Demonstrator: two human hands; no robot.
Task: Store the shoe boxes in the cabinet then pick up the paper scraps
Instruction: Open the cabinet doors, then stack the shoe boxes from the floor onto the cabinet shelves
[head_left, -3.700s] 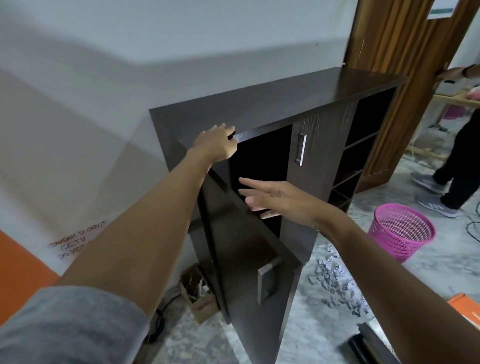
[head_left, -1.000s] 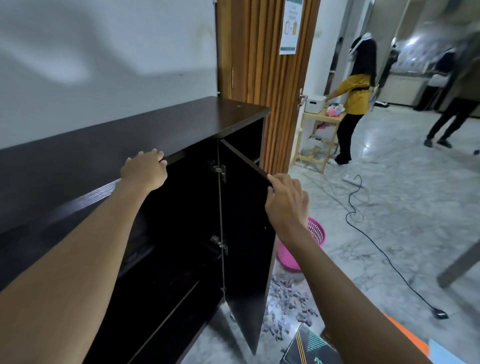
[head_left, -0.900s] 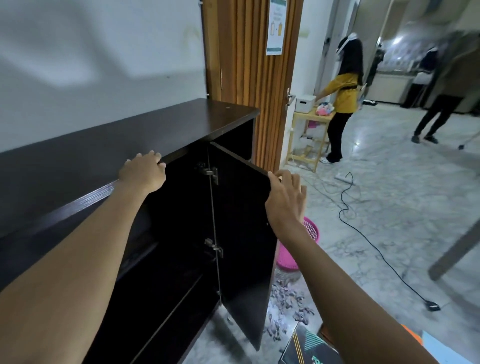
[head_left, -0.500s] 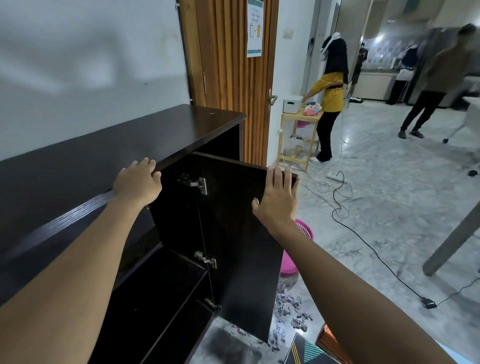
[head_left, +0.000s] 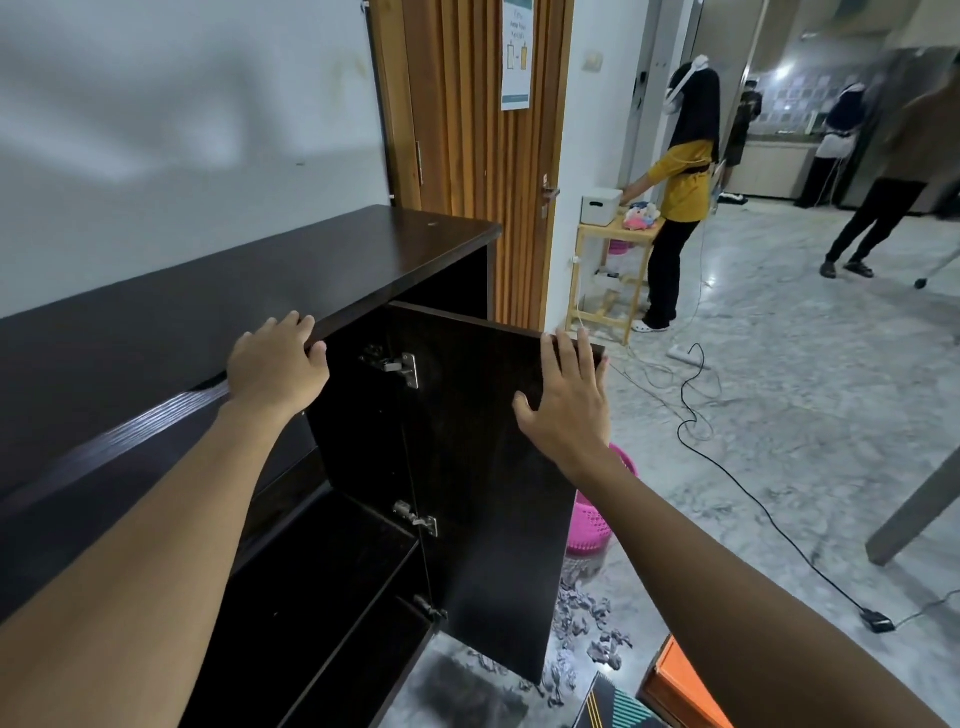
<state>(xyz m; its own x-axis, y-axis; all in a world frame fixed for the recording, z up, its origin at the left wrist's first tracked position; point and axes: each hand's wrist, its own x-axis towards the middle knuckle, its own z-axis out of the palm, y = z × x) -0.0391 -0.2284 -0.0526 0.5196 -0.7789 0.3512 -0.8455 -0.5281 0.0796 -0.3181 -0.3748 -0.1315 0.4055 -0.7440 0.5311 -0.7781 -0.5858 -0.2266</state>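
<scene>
The right hand (head_left: 566, 400), fingers now flat and slightly spread, had pushed the door (head_left: 483, 493) wide while the left hand (head_left: 278, 366) curled over the cabinet (head_left: 208, 291) top, readying shelves (head_left: 332, 561) for the boxes (head_left: 680, 691) on the floor (head_left: 779, 415).

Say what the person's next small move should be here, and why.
Probably take the right hand off the door and reach down for the shoe boxes: the door stands wide open, the shelves look bare, and the boxes lie on the floor nearby. The left hand grips the cabinet.

wall (head_left: 182, 130): pale grey | floor (head_left: 779, 415): grey marble | door (head_left: 467, 156): slatted wood | far room (head_left: 779, 119): blurred, perhaps a kitchen
</scene>
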